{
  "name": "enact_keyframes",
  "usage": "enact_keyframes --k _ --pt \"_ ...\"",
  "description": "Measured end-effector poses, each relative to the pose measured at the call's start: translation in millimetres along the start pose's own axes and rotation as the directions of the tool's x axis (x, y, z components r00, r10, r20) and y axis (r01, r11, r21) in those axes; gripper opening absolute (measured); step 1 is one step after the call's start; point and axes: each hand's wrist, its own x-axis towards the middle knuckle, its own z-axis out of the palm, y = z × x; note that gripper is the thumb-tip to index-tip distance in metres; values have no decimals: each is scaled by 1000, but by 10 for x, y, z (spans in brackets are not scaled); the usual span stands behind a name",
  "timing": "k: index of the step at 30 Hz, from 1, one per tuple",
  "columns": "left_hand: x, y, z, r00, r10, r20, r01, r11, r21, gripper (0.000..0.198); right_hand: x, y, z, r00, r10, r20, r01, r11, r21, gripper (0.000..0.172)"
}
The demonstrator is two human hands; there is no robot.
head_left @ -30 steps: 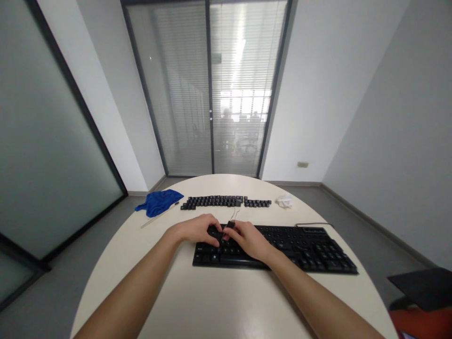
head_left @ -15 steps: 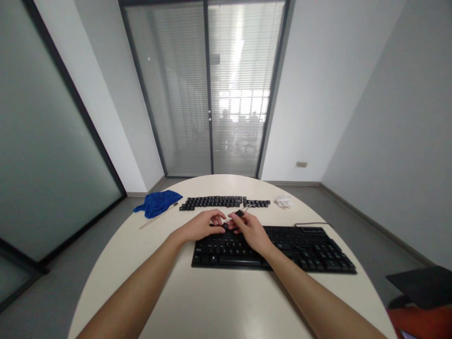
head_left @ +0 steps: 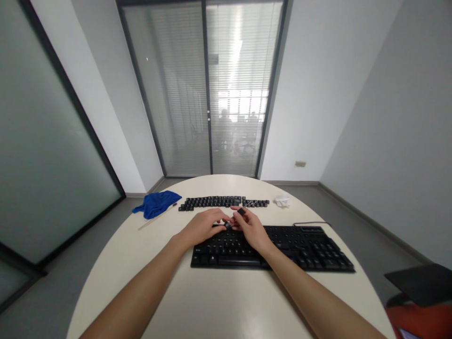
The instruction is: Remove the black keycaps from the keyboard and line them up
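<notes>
A black keyboard (head_left: 243,260) lies across the table, with bare key positions in its upper rows. Over its upper left part, my left hand (head_left: 206,225) pinches a small dark keycap (head_left: 227,225) between thumb and fingers. Close beside it, my right hand (head_left: 250,227) is closed on a black tool handle (head_left: 241,212), and its fingertips come near the keycap. Thin wires (head_left: 250,204) extend from the handle toward the loose keycaps (head_left: 215,201), which stand in rows behind the hands. My right hand hides part of the keyboard.
On the round white table (head_left: 197,301), a blue cloth (head_left: 157,203) and a thin brush (head_left: 157,219) lie at the left. Crumpled white tissue (head_left: 282,201) is at the back right. A cable (head_left: 312,222) runs behind the keyboard. A red and black chair (head_left: 420,287) stands at the lower right.
My fingertips have come closer together, and the keycap in my left hand shows more clearly. The black handle in my right hand has shifted slightly.
</notes>
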Motion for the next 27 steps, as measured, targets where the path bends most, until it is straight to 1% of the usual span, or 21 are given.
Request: enact_keyframes --k 5,12,15,17,19,21,22,24,26,27 --pt "8 39 3 999 36 22 -36 999 3 18 -6 -21 8 1000 -11 -29 11 1000 6 53" --pt "16 50 -5 998 50 27 -49 999 -18 16 -22 -31 18 1000 -9 -16 9 1000 -19 48" --pt "24 83 -32 998 58 36 -55 997 -58 14 -11 -11 18 1000 -1 -17 1 1000 -17 44" --pt "45 110 -74 999 40 15 -38 994 -102 15 3 5 18 999 17 -33 -18 1000 -7 43" --pt "81 106 -135 998 -1 -57 -6 994 -113 16 16 16 20 997 48 -54 -48 999 4 43" --pt "119 40 -200 981 -53 -188 41 997 -65 16 21 20 24 996 70 -63 -69 998 9 44" --pt "132 -21 -225 959 -80 -270 74 997 -31 17 21 19 26 995 73 -65 -73 997 10 44" --pt "130 -190 -248 896 -130 -425 163 986 42 19 16 15 29 995 73 -65 -73 997 11 44" --pt "86 -394 -224 831 -175 -528 259 962 89 22 9 12 30 995 77 -65 -76 997 13 43" --pt "50 -496 -195 808 -190 -558 301 947 113 20 7 12 29 995 79 -62 -79 997 13 43"
